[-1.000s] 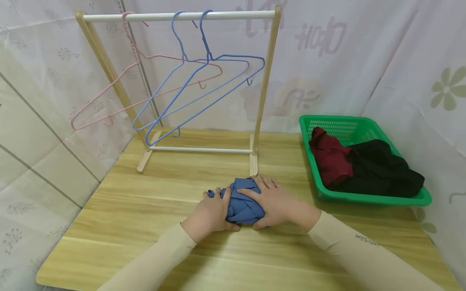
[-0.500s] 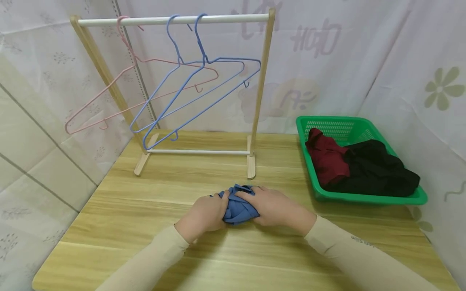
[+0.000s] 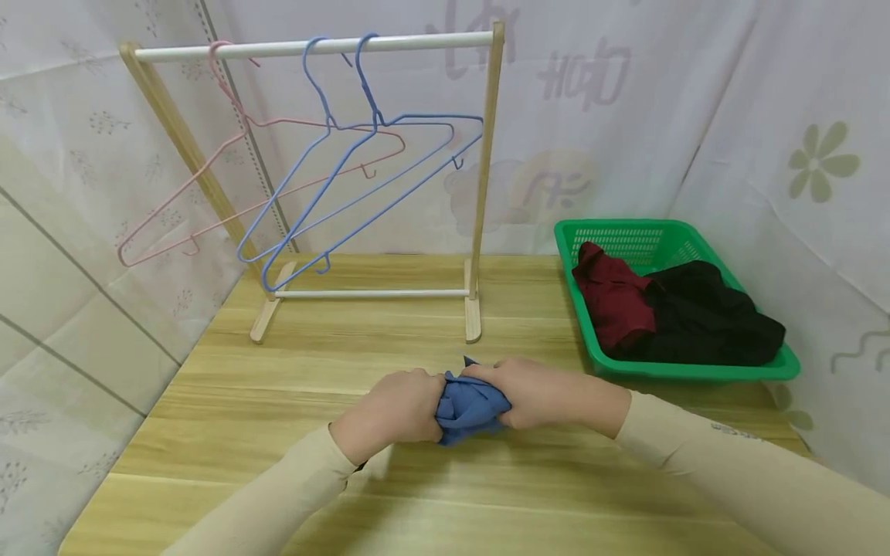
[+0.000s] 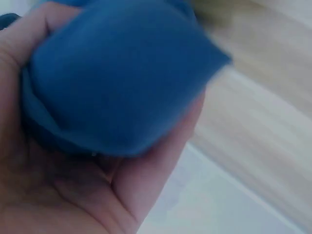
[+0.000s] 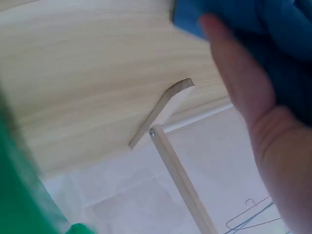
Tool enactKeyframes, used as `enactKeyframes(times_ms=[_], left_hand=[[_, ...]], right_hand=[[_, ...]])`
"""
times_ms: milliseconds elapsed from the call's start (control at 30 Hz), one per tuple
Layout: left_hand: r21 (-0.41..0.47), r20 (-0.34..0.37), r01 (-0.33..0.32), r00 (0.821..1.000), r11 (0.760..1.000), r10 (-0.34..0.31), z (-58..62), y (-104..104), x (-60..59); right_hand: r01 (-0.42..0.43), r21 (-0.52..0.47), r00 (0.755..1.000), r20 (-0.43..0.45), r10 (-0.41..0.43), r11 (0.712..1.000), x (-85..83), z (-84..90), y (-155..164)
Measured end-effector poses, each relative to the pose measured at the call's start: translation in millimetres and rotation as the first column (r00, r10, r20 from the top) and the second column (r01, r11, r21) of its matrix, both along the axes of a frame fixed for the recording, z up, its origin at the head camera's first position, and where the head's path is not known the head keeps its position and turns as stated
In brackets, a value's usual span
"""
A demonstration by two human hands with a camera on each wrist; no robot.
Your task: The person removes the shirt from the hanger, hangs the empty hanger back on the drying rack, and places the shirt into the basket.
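A bunched piece of blue cloth (image 3: 471, 407) is between my two hands, above the front half of the wooden table. My left hand (image 3: 398, 409) grips its left side; in the left wrist view the fingers curl round the blue fabric (image 4: 117, 78). My right hand (image 3: 538, 392) holds the other side, and the right wrist view has the thumb (image 5: 239, 73) lying along the cloth. What kind of garment it is cannot be told while it is crumpled. Most of the fingers are hidden behind the fabric in the head view.
Behind the hands stands a wooden rack with a white rail (image 3: 313, 48). One pink hanger (image 3: 181, 189) and two blue hangers (image 3: 316, 193) hang from it. At the right, a green basket (image 3: 695, 371) holds dark red cloth (image 3: 615, 297) and black cloth (image 3: 716, 316).
The hands have closed round the blue cloth and gathered it up from the tabletop. The head view has shifted slightly. Hangers and basket stay in place.
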State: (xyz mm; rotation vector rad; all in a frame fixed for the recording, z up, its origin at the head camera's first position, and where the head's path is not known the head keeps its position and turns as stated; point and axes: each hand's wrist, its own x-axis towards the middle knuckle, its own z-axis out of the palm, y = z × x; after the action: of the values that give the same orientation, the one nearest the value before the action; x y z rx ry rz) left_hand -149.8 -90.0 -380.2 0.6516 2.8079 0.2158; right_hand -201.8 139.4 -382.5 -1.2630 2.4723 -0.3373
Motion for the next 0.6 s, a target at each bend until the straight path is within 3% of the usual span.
enactKeyframes(times_ms=[133, 267, 400, 600], left_hand=[[0.053, 0.111, 0.044, 0.993, 0.998, -0.05, 21.7, 15, 6.9], [0.092, 0.118, 0.077, 0.989, 0.993, -0.088, 47.1, 28, 3.7], [0.135, 0.077, 0.083, 0.993, 0.987, -0.094, 85.8, 47, -9.9], [0.14, -0.104, 0.076, 0.993, 0.987, -0.062, 137.8, 80, -45.5]], right_hand=[[-0.04, -0.003, 0.99, 0.136, 0.04, 0.999, 10.4, 29.5, 20], [-0.049, 0.035, 0.985, 0.165, 0.043, 0.998, 12.8, 72.5, 36], [-0.051, 0.112, 0.998, 0.03, 0.047, 0.992, 3.7, 125.6, 53], [0.076, 0.187, 0.983, -0.181, -0.041, 0.979, -25.5, 189.8, 83]])
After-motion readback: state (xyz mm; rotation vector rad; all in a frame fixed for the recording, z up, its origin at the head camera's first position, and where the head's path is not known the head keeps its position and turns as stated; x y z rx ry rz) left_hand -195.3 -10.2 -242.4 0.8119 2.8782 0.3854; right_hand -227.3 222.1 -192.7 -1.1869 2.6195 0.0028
